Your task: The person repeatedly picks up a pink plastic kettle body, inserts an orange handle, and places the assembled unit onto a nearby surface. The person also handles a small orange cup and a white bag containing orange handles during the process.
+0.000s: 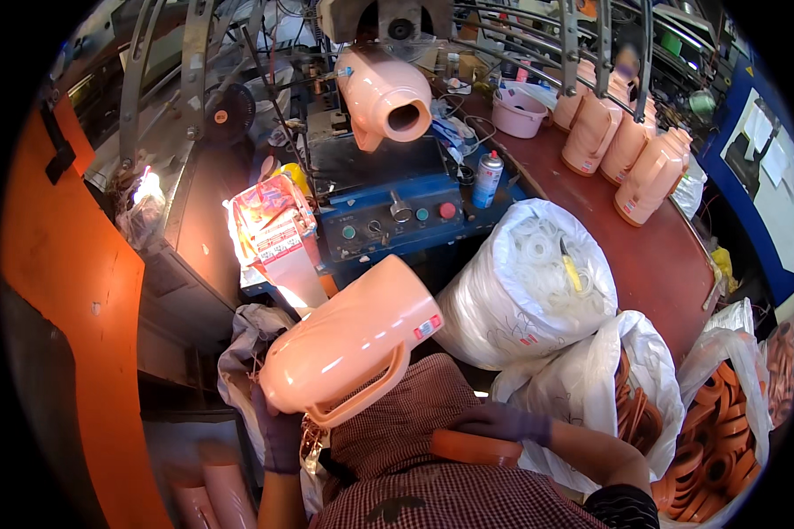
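Note:
My left hand (280, 438), in a dark purple glove, grips a peach plastic jug (353, 339) by its rounded end. The jug lies tilted in front of my checked apron, its handle facing down toward me and a small label near the far rim. Its body hides most of my left fingers. In my right hand (505, 421), also gloved, is an orange-brown plastic ring (475, 448), held low against the apron. A similar peach jug (388, 99) is mounted on the machine ahead, its mouth facing me.
Below the mounted jug is a blue control panel (393, 220) with buttons. Several finished-looking jugs (648, 176) stand on the red-brown table (538, 167). Sacks of clear rings (503, 309) and orange-brown parts (715, 441) crowd my right. A spray can (487, 181) stands beside the panel.

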A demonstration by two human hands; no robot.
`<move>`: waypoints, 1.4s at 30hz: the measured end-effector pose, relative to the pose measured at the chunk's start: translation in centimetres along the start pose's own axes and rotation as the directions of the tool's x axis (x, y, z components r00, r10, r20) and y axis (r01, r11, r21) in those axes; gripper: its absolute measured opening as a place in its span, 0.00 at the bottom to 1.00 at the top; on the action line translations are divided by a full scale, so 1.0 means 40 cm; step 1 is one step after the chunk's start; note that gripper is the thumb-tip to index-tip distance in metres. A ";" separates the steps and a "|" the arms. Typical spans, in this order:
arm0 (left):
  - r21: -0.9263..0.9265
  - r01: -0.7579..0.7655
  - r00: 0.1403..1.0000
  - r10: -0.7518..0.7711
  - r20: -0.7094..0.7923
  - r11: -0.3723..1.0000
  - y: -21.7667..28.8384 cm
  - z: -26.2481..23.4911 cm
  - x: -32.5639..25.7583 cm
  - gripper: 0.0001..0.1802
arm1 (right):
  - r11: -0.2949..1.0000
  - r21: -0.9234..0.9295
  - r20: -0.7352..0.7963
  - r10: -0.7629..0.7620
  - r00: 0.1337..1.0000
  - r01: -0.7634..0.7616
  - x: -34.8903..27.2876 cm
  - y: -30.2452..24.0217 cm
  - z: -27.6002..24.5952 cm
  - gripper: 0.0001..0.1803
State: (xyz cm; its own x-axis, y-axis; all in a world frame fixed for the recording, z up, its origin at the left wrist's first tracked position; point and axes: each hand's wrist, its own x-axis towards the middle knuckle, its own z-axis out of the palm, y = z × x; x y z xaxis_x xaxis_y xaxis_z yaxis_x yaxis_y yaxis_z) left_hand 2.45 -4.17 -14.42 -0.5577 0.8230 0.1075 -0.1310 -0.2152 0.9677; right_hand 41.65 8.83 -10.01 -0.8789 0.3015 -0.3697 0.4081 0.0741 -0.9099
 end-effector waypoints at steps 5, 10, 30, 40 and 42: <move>-0.326 0.195 0.973 -0.225 -0.057 0.925 -0.018 -0.081 -0.045 0.27 | 0.954 -0.191 -0.295 -0.279 0.914 0.230 -0.091 -0.058 0.073 0.26; -0.596 0.299 0.917 -0.397 -0.036 0.745 0.021 -0.080 -0.082 0.32 | 0.967 0.028 -0.649 0.209 0.732 -0.251 -0.015 -0.030 -0.004 0.28; -0.609 0.399 0.836 -0.545 -0.066 0.685 -0.073 -0.018 -0.134 0.28 | 0.627 -0.741 -0.513 -0.760 0.398 0.242 0.028 -0.281 -0.094 0.36; 0.535 -0.042 0.996 0.078 -0.045 0.844 0.084 0.080 -0.027 0.23 | 0.929 -0.224 -0.889 -0.318 0.328 0.294 0.106 -0.093 -0.138 0.23; 0.191 0.047 0.970 0.001 -0.244 0.980 0.082 0.073 0.014 0.21 | 0.931 -0.012 -0.925 -0.148 0.349 0.364 0.151 0.011 -0.179 0.22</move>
State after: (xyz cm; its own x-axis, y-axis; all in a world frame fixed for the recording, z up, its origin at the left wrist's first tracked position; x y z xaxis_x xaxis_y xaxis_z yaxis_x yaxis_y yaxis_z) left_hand 4.10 -2.88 -10.53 -0.7413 0.6694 0.0497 0.0022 -0.0715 0.9974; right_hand 38.29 17.48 -11.30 -0.1391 0.9738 0.1799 0.0631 0.1901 -0.9797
